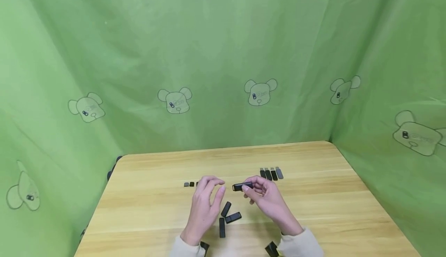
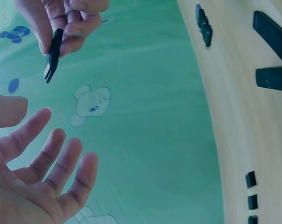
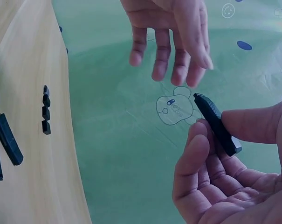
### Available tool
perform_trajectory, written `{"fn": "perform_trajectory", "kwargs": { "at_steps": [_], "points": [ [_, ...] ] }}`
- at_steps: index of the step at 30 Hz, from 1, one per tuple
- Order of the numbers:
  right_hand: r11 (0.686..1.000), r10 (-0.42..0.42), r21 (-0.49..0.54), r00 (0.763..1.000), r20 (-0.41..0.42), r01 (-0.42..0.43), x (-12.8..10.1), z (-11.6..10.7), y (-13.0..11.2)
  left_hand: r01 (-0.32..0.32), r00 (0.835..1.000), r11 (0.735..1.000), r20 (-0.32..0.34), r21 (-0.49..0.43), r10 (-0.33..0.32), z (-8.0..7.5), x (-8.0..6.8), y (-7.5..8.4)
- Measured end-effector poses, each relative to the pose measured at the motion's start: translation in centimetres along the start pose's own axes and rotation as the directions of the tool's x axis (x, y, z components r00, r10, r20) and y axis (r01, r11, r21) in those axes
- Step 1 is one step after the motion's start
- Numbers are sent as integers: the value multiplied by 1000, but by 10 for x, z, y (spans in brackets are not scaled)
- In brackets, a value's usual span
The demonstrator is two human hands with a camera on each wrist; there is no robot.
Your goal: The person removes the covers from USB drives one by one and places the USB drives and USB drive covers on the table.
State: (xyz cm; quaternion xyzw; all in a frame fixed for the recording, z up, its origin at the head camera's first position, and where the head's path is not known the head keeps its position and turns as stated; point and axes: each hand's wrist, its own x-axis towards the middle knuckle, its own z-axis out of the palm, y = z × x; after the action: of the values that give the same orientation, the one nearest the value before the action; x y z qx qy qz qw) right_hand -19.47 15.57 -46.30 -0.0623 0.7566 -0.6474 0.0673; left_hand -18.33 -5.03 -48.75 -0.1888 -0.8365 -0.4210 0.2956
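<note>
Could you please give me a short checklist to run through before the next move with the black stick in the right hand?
1. Right hand pinches the black stick: ok.
2. Left hand open and holding nothing: ok.
3. Stick lifted off the table: ok.
4. Row of four sticks lying tidy at the far right: ok.
5. Three loose sticks still lying between the hands: ok.
6. Whether the held stick has its cap: cannot tell.

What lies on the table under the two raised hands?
Three loose black sticks lie on the wooden table below the left hand and right hand. The left hand partly covers the row of small caps.
</note>
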Motion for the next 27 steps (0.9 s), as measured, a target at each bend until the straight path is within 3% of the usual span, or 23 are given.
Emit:
{"fn": "perform_trajectory", "kwargs": {
  "at_steps": [6, 16, 27],
  "points": [
    [1000, -17, -7, 1000, 20, 17, -5, 2, -7, -49, 998, 999, 38, -20, 50, 1, 4, 11],
    [999, -48, -15, 997, 68, 49, -10, 7, -11, -79, 993, 997, 83, -13, 80, 3, 4, 21],
    [998, -56, -21, 995, 84, 58, -18, 9, -14, -91, 994, 996, 65, -14, 92, 0, 0, 27]
  ]
}}
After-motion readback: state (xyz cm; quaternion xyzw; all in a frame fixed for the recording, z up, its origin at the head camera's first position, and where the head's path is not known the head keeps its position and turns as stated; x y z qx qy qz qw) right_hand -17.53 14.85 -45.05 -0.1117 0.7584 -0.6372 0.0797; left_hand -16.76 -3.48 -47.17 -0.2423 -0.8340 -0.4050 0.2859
